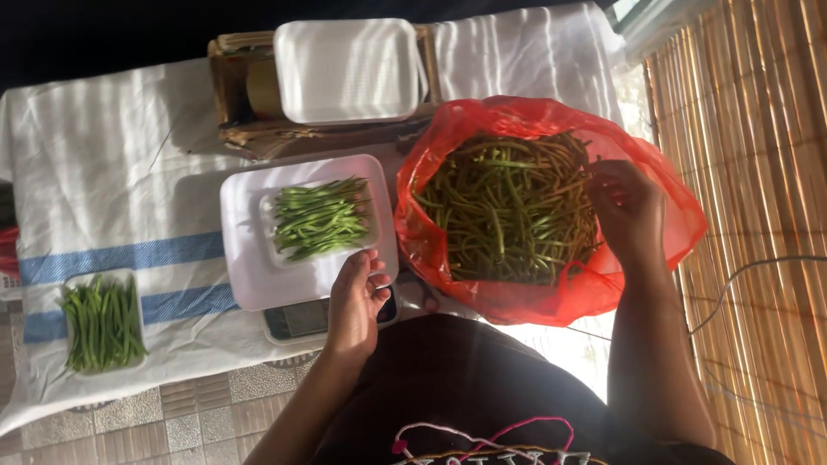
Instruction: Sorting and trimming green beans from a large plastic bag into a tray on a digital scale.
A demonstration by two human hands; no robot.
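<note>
Far left on the table (129,172), a foam tray of green beans (103,323), lengthwise toward the viewer. On the scale (297,319), another tray of beans (320,218) lying crosswise; left hand (355,301) loosely curled, touching the scale platform's edge. Right hand (629,211), fingers bent, reaches into the red bag (663,185) of tangled beans; what it grips I cannot tell.

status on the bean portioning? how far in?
Done: one filled tray of green beans sits at the far left of the cloth. In hand: a second tray of beans is on the scale, left hand at its edge, right hand reaching into the red bag. Left: the bag looks mostly full, and empty white trays wait behind.
</note>
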